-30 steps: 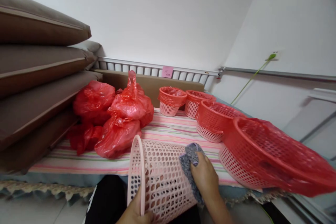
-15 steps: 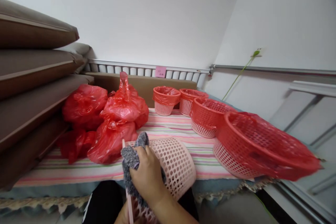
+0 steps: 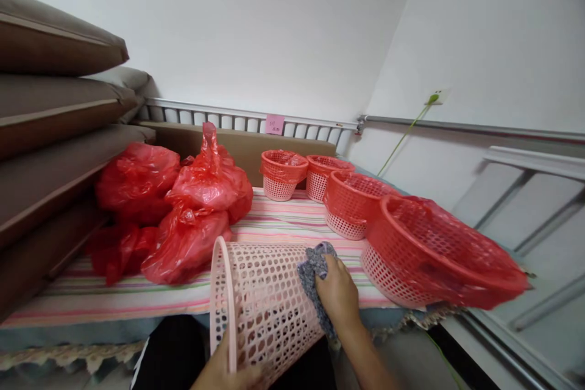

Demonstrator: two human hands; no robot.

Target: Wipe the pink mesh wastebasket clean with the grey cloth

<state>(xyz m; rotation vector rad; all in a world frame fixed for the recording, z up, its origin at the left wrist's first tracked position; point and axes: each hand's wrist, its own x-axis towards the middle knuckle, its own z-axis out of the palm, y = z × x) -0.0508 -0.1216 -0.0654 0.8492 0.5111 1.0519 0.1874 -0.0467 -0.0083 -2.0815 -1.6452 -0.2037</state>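
Note:
A pink perforated plastic basket (image 3: 269, 298) lies on its side above my lap, its open rim facing left. My left hand (image 3: 231, 368) grips it at the lower part of the rim, with some fingers seen through the holes. At the basket's right end, my right hand (image 3: 338, 295) is closed on a grey cloth (image 3: 315, 274) and presses it against the base. Part of the cloth hangs below the fingers.
Several tied red plastic bags (image 3: 187, 244) sit on the striped sheet (image 3: 283, 219) at the left. Baskets lined with red bags (image 3: 411, 256) stand in a row at the right. Stacked brown cushions (image 3: 46, 164) rise on the far left. A railing (image 3: 228, 119) runs behind.
My right hand has moved with the cloth from the basket's rim on the left to its base on the right. More of the basket and my left hand now shows.

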